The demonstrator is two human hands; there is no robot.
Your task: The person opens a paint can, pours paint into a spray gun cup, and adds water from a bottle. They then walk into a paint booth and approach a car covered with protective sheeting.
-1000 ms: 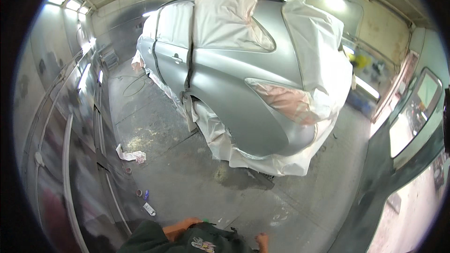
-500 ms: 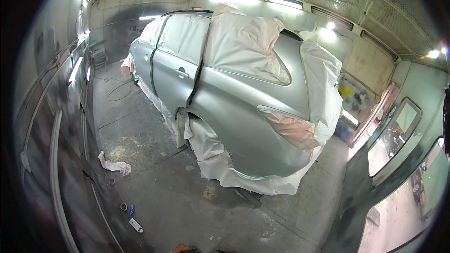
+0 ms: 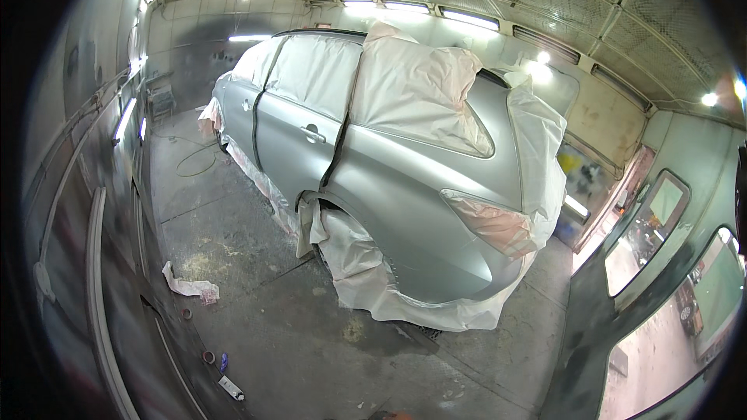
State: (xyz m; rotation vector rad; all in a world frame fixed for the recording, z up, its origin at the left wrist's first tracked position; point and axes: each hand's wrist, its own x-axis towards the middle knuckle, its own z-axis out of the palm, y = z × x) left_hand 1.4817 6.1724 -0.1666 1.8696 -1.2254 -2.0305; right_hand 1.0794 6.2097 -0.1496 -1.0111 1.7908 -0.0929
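Observation:
Neither of my hands can be made out. At the lower edge a small orange-brown patch [image 3: 397, 415] shows, too cut off to identify. Ahead stands a silver car [image 3: 412, 179], its rear corner nearest me. Pale masking sheet [image 3: 416, 85] covers its side and rear windows, and more hangs over the back end. Crumpled sheeting [image 3: 354, 253] fills the rear wheel arch and runs along the lower edge to the floor. Translucent film with a reddish tint covers the tail lamp [image 3: 494, 223]. Dark gaps run down between the side panels, and a door handle [image 3: 313, 134] is uncovered.
On the floor at left lie a crumpled white sheet [image 3: 191, 286], tape rolls [image 3: 208, 357], a blue item [image 3: 224, 362] and a white tube-like container [image 3: 231, 388]. A thin hose [image 3: 196, 162] curls farther back. Walls flank both sides; windowed doors [image 3: 650, 225] stand at right.
My view has shifted a little, so the car sits slightly lower and farther right in the picture. The orange-brown patch at the lower edge has moved right. The car and floor items look unchanged.

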